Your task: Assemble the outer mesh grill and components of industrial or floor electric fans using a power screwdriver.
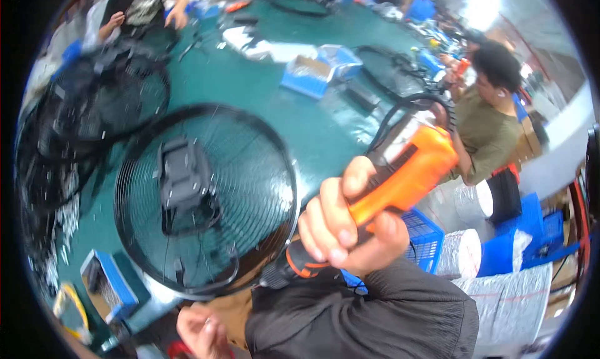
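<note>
Guard [253, 193], round black wire, lies on desk [244, 87]. Right hand [350, 224], right of it, wraps round orange-black driver [403, 178]; long axis slants down toward guard's near-right rim, nose nearest. Left hand [203, 331], guard's near side, half-curled; cannot tell whether it pinches anything.

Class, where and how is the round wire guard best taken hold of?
Probably by its black rim, from the near side, fingers curled around it: the rim looks thicker than the thin wires inside, and the left hand is close to that edge.
</note>
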Demonstrator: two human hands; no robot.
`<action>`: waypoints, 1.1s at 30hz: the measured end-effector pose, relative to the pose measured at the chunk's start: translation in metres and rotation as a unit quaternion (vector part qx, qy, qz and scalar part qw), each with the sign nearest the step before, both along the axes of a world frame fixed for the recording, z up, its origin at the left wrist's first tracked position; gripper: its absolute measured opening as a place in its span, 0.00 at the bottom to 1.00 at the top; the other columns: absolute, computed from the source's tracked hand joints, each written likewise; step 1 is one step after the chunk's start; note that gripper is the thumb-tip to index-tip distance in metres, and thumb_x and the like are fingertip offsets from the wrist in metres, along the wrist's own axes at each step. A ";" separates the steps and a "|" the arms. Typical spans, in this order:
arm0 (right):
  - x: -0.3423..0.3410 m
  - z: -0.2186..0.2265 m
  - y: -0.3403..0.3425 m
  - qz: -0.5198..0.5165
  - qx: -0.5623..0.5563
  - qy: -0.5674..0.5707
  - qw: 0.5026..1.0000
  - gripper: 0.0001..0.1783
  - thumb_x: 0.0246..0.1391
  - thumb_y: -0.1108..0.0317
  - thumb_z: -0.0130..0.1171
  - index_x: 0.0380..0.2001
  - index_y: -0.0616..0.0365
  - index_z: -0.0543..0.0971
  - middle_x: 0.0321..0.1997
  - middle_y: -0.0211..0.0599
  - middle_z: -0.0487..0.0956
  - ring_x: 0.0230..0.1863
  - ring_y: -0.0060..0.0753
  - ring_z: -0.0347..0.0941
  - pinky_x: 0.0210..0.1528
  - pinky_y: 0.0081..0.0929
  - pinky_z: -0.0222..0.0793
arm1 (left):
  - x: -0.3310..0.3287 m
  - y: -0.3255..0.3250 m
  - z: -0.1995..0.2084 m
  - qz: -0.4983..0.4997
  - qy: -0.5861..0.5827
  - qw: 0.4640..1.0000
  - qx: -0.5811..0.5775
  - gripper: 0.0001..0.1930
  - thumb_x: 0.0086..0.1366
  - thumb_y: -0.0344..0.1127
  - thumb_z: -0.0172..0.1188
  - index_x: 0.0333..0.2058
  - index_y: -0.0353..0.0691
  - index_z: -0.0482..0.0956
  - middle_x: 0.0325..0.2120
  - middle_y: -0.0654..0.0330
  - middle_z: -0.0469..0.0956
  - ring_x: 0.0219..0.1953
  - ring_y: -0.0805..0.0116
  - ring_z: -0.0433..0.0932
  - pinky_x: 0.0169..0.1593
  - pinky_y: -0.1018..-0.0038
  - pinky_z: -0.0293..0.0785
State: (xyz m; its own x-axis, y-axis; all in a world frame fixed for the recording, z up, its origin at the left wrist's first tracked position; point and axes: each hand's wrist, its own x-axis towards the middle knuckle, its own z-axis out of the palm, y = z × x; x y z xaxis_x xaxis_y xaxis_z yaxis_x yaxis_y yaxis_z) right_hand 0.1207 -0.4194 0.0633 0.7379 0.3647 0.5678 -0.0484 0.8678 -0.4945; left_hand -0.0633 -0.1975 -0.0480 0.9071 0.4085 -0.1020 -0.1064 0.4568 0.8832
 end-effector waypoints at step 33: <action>-0.040 -0.022 0.055 -0.049 -0.019 -0.063 0.997 0.18 0.50 0.69 0.61 0.41 0.61 0.66 0.23 0.32 0.72 0.20 0.24 0.73 0.22 0.21 0.73 | 0.010 -0.026 -0.033 -0.102 -0.076 0.952 -0.280 0.06 0.64 0.25 0.57 0.39 0.33 0.77 0.30 0.47 0.81 0.20 0.73 0.75 0.20 0.83 0.64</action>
